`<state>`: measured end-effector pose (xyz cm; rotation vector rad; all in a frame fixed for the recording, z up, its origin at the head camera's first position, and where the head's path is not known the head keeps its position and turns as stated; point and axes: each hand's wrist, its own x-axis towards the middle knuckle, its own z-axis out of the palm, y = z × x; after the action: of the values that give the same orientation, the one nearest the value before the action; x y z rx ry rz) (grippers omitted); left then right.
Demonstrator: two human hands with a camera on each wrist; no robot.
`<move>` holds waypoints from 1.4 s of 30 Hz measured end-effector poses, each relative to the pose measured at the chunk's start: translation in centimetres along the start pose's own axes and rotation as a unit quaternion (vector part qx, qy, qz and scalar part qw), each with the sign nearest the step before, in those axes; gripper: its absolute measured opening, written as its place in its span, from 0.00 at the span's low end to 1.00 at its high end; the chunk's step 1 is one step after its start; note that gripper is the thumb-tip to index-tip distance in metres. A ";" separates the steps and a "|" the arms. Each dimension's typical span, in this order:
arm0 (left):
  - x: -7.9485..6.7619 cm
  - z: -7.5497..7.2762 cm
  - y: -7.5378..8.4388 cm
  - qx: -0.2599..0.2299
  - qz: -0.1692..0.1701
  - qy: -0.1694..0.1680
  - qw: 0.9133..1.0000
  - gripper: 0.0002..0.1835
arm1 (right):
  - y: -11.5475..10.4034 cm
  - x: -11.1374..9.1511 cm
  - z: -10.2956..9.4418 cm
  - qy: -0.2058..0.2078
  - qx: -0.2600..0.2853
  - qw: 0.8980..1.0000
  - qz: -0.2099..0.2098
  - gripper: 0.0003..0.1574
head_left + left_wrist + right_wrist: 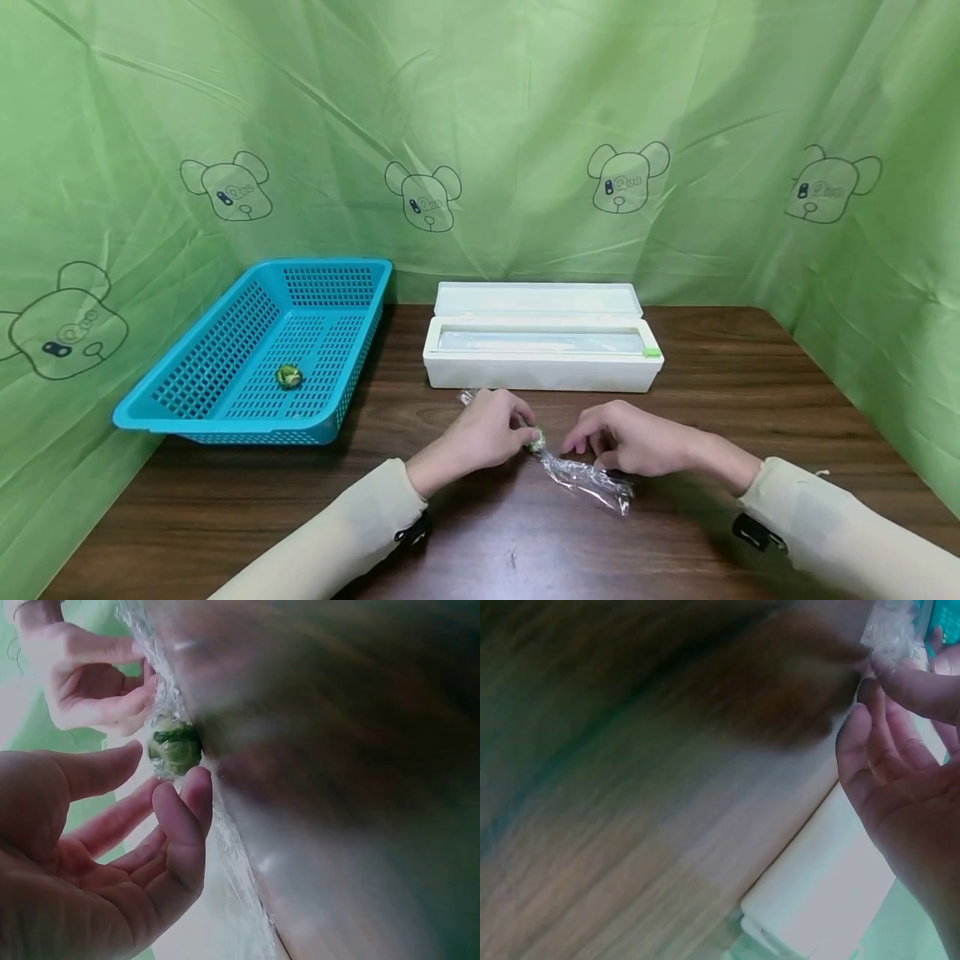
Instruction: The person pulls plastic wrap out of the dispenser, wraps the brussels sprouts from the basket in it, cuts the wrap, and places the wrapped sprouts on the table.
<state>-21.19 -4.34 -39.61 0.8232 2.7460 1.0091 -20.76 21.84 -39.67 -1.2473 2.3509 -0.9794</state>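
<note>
A green Brussels sprout sits inside clear plastic wrap, whose gathered ends stretch out on both sides. My left hand holds the sprout, thumb and fingertips curled about it, as the left wrist view shows close up. Just to the right, my right hand has its fingers bent and its thumb on the crinkled wrap beside the sprout. In the right wrist view the fingertips come close together at the wrap; part of the grip is hidden.
A white wrap dispenser box stands behind the hands with its lid raised and a green slider at its right end. At the left, a blue plastic basket contains another Brussels sprout. Green cloth hangs around the wooden table.
</note>
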 end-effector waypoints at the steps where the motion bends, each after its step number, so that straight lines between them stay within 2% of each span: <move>1: 0.1 0.0 0.1 -0.001 0.000 -0.003 1.000 0.05 | -0.1 0.1 0.1 -0.003 0.006 1.000 -0.009 0.34; 5: 0.1 -0.3 0.3 -0.007 0.003 -0.017 1.000 0.03 | -0.4 0.7 0.6 -0.017 0.030 0.999 -0.036 0.35; 9: 0.1 -0.6 0.3 -0.033 -0.004 -0.034 0.999 0.03 | -0.8 1.2 1.2 -0.034 0.040 0.997 -0.053 0.34; 12: 0.1 -0.7 0.3 -0.059 -0.014 -0.042 0.997 0.03 | -1.1 1.6 1.6 -0.042 0.027 0.996 -0.068 0.29; 18: -0.2 -0.7 0.2 -0.089 -0.026 -0.043 0.995 0.04 | -1.5 1.9 2.1 -0.034 -0.010 0.995 -0.091 0.12; 20: -0.3 -0.6 0.2 -0.106 -0.035 -0.045 0.993 0.03 | -1.5 1.9 2.3 -0.030 -0.009 0.995 -0.097 0.08; 23: -0.5 -0.6 0.4 -0.132 -0.046 -0.045 0.989 0.04 | -1.6 1.9 2.3 -0.023 0.026 0.995 -0.096 0.05; 27: -0.7 -0.6 0.5 -0.159 -0.059 -0.047 0.984 0.04 | -1.7 1.9 2.0 0.000 0.108 0.992 -0.067 0.05; 30: -0.9 -0.6 0.5 -0.177 -0.072 -0.056 0.980 0.05 | -1.6 2.0 1.8 0.023 0.170 0.985 -0.029 0.03; 33: -1.0 -0.6 0.4 -0.185 -0.079 -0.066 0.977 0.05 | -1.5 2.2 1.8 0.045 0.209 0.977 0.010 0.04; 40: -1.4 -0.9 0.4 -0.186 -0.082 -0.079 0.976 0.07 | -1.7 3.3 2.3 0.098 0.200 0.972 0.074 0.05; 42: -1.5 -1.0 0.5 -0.193 -0.090 -0.081 0.974 0.07 | -1.7 3.7 2.5 0.117 0.201 0.967 0.105 0.06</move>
<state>-19.97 -5.38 -38.65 0.5544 2.3271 1.3130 -20.46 17.10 -40.13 -0.7460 2.2306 -1.5016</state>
